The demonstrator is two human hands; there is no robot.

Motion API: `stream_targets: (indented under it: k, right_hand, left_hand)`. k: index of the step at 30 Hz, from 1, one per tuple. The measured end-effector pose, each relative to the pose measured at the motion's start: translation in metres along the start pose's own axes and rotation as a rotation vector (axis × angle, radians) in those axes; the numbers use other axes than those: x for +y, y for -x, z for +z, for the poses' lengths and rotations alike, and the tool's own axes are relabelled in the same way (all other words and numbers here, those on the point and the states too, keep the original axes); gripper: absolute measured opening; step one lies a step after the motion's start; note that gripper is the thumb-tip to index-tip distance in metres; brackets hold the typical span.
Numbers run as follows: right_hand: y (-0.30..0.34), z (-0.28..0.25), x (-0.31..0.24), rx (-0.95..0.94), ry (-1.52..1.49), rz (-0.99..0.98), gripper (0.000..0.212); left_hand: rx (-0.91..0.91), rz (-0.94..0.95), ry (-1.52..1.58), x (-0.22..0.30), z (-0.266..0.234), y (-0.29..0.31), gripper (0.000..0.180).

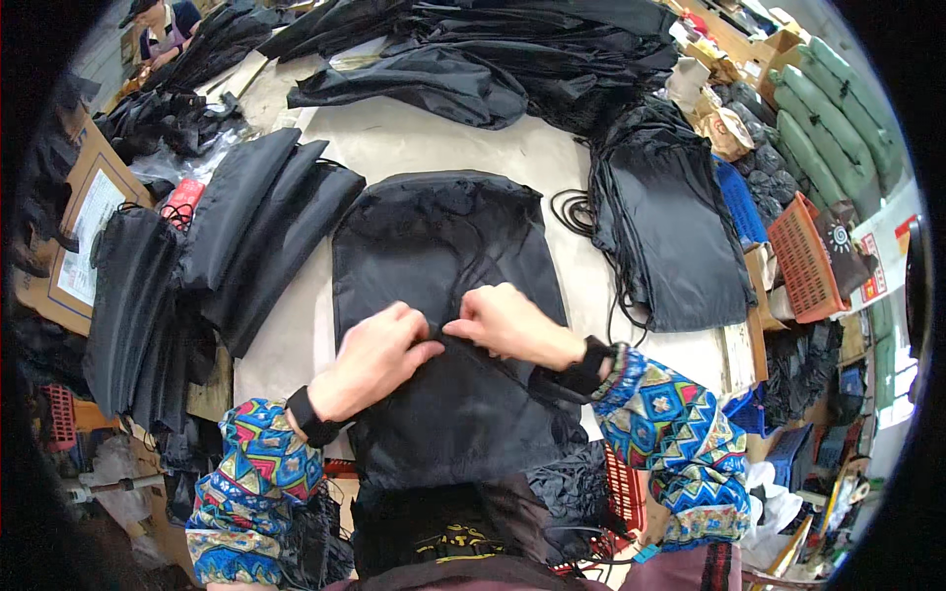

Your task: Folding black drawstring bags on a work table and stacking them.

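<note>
A black drawstring bag [443, 424] lies flat in front of me, its gathered top turned away from me. Thin black cords [471, 254] trail down its upper face to my fingers. My left hand [374, 357] is closed over the bag's middle, thumb pointing right. Facing it, my right hand [512, 325] is closed too, thumb and fingertips pinched together. A short dark gap separates the two hands. Both appear to grip the drawstring cord, though the fingers partly cover it and it blends into the black cloth.
Stacked black bags [670, 227] with loose cords lie on the right of the pale table [394, 143]. Folded black bags [266, 231] rest on the left, beside a cardboard box [74, 227]. More black fabric [493, 59] is heaped behind. An orange basket [808, 258] stands far right. Another person [163, 30] is at upper left.
</note>
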State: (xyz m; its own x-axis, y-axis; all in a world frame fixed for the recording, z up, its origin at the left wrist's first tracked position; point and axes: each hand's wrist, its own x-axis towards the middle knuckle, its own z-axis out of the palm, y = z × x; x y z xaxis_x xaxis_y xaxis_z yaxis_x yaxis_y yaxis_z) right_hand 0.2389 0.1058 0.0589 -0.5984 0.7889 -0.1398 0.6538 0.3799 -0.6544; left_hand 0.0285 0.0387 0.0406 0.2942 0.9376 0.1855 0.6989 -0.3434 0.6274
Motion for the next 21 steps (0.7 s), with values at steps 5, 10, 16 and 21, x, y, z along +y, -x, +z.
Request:
stream_targets:
  k: [5,10,16,21]
  right_hand:
    - [0.000,-0.045,0.028,0.639,-0.162,0.233,0.037]
    - [-0.022,-0.058,0.082,0.335,-0.578,0.350,0.042]
    - [-0.004,-0.049,0.099,0.386,-0.803,0.345,0.017]
    - [0.003,-0.047,0.090,0.347,-0.755,0.310,0.015]
  left_hand:
    - [0.513,-0.510,0.377,-0.033,-0.044,0.003,0.036]
    - [0.351,-0.727,0.802,-0.065,-0.039,-0.018,0.028]
    - [0.262,-0.586,0.893,-0.087,-0.039,0.001,0.016]
    - [0.335,-0.369,0.102,-0.064,-0.058,0.005,0.020]
